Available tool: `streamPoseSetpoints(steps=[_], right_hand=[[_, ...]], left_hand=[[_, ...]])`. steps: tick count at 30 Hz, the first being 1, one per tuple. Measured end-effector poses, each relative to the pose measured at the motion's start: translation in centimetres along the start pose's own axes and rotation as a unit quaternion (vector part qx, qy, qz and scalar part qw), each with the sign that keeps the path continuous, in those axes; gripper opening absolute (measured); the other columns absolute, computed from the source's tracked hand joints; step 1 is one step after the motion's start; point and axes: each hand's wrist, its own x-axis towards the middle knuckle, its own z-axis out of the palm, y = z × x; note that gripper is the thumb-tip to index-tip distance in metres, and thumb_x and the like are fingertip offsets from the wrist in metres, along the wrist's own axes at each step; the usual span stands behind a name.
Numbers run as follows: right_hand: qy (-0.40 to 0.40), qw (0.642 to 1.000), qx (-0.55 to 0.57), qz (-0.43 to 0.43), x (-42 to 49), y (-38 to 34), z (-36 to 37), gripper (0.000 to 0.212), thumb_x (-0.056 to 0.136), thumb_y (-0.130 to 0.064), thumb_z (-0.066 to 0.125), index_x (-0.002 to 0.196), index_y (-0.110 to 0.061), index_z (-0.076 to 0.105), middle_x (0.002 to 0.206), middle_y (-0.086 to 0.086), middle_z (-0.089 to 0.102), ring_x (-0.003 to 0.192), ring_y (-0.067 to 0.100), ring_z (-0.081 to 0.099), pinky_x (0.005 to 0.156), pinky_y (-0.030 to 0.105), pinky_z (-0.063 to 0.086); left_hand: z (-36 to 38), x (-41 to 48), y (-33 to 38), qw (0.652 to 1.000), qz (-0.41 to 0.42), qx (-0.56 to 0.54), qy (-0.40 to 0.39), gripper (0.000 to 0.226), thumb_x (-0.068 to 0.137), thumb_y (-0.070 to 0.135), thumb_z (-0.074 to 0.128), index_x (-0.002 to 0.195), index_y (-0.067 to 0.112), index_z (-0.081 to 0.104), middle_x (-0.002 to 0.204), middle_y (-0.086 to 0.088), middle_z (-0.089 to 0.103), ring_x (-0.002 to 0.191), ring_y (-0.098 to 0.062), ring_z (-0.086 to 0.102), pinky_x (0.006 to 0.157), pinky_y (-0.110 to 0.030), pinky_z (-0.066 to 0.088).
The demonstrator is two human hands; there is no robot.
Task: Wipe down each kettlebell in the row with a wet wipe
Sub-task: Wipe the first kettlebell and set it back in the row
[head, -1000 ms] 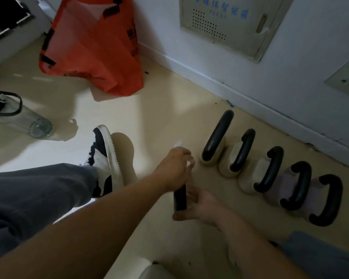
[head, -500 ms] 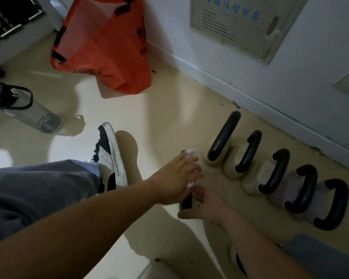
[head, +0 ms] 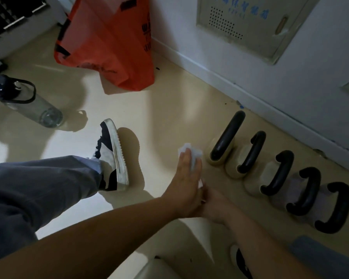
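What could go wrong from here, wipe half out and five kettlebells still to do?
1. The wet wipe hangs loosely from the left hand; it may tear or drag on the floor.
2. The kettlebells sit tightly packed, so the sides between them could be missed.
3. The water bottle lies near the shoe, easy to kick.

We see a pale beige floor running up to a white wall. On it, a row of five kettlebells with black handles stands near the skirting, the first kettlebell tallest, each just beside the next. An orange bag sits on the floor against the wall. A clear water bottle lies on its side at left. We also see a black-and-white sneaker planted on the floor, mid-frame.
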Motion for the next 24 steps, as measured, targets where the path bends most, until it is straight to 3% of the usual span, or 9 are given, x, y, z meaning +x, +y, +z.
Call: streamPoseSetpoints(steps=[2, 5, 7, 10, 14, 17, 20, 22, 24], right_hand=[[-0.003, 1.000, 0.002, 0.004, -0.3, -0.3, 0.1, 0.072, 0.066, -0.037, 0.095, 0.129, -0.036, 0.061, 0.116, -0.022, 0.068, 0.112, 0.001, 0.062, 0.094, 0.023, 0.053], [-0.005, 1.000, -0.004, 0.013, -0.5, -0.4, 0.5, 0.086, 0.063, -0.046, 0.096, 0.138, -0.040, 0.053, 0.121, -0.027, 0.060, 0.115, -0.002, 0.057, 0.096, 0.021, 0.047], [0.001, 1.000, -0.001, 0.008, -0.6, -0.4, 0.9, 0.076, 0.067, -0.041, 0.095, 0.130, -0.043, 0.052, 0.116, -0.032, 0.058, 0.106, -0.009, 0.057, 0.093, 0.018, 0.047], [0.001, 1.000, 0.012, 0.008, -0.4, -0.5, 0.8, 0.048, 0.086, -0.018, 0.083, 0.125, -0.031, 0.058, 0.109, -0.021, 0.066, 0.099, -0.002, 0.065, 0.074, 0.010, 0.051], [0.018, 1.000, -0.011, 0.017, -0.2, -0.1, 0.5, 0.037, 0.087, -0.010, 0.078, 0.120, -0.021, 0.064, 0.096, -0.013, 0.072, 0.082, -0.006, 0.067, 0.064, 0.009, 0.050], [0.014, 1.000, 0.017, 0.021, -0.3, 0.3, 0.8, 0.060, 0.079, -0.017, 0.088, 0.134, -0.021, 0.063, 0.115, -0.009, 0.073, 0.101, 0.003, 0.069, 0.074, 0.016, 0.056], [0.017, 0.999, -0.015, 0.033, -0.3, 0.1, 0.5, 0.084, 0.059, -0.045, 0.098, 0.134, -0.030, 0.063, 0.123, -0.016, 0.068, 0.112, 0.008, 0.064, 0.085, 0.025, 0.057], [0.015, 0.999, -0.042, 0.023, -0.5, -0.2, 0.7, 0.102, 0.051, -0.059, 0.095, 0.142, -0.032, 0.058, 0.134, -0.018, 0.062, 0.122, 0.007, 0.059, 0.095, 0.027, 0.054], [0.011, 0.999, -0.052, 0.000, -0.6, -0.2, 0.9, 0.093, 0.059, -0.053, 0.094, 0.141, -0.033, 0.056, 0.132, -0.019, 0.062, 0.121, 0.005, 0.058, 0.090, 0.019, 0.052]], left_hand=[[-0.6, 3.6, -0.8, 0.997, -0.054, -0.052, -0.024, 0.066, 0.108, 0.030, 0.033, 0.161, 0.008, 0.000, 0.165, -0.015, -0.021, 0.152, -0.034, -0.021, 0.126, -0.040, 0.001], [-2.5, 7.9, -2.0, 0.960, -0.160, -0.227, -0.037, 0.054, 0.108, 0.028, 0.034, 0.150, -0.004, 0.025, 0.155, -0.028, 0.028, 0.144, -0.045, 0.028, 0.118, -0.048, 0.031], [-2.1, 7.3, -1.1, 0.961, -0.164, -0.223, -0.018, 0.057, 0.108, 0.029, 0.032, 0.156, 0.001, 0.018, 0.160, -0.022, 0.021, 0.148, -0.036, 0.025, 0.121, -0.041, 0.027], [-0.2, 1.3, 1.3, 0.950, -0.149, -0.274, 0.028, 0.066, 0.108, 0.028, 0.033, 0.160, 0.033, -0.008, 0.168, 0.001, -0.002, 0.153, -0.013, 0.008, 0.124, -0.031, 0.013], [1.7, -4.7, 3.9, 0.866, -0.245, -0.431, 0.062, 0.058, 0.109, 0.031, 0.035, 0.160, 0.032, 0.008, 0.159, -0.001, 0.034, 0.144, -0.016, 0.037, 0.120, -0.040, 0.033], [0.0, -2.3, 4.2, 0.816, -0.349, -0.458, 0.049, 0.035, 0.108, 0.039, 0.029, 0.139, 0.025, 0.038, 0.127, -0.008, 0.058, 0.114, -0.023, 0.059, 0.105, -0.043, 0.047], [-3.8, 3.9, 1.8, 0.735, -0.404, -0.544, -0.012, 0.056, 0.103, 0.051, 0.031, 0.119, 0.005, 0.059, 0.103, -0.018, 0.064, 0.083, -0.033, 0.063, 0.085, -0.048, 0.058], [-5.0, 6.5, 1.8, 0.742, -0.401, -0.537, 0.022, 0.061, 0.102, 0.049, 0.032, 0.135, 0.001, 0.050, 0.122, -0.021, 0.061, 0.088, -0.036, 0.064, 0.080, -0.041, 0.059], [-3.6, 6.0, 2.6, 0.831, -0.366, -0.418, 0.037, 0.068, 0.097, 0.054, 0.028, 0.149, 0.009, 0.031, 0.143, -0.020, 0.050, 0.116, -0.037, 0.058, 0.102, -0.047, 0.049]])
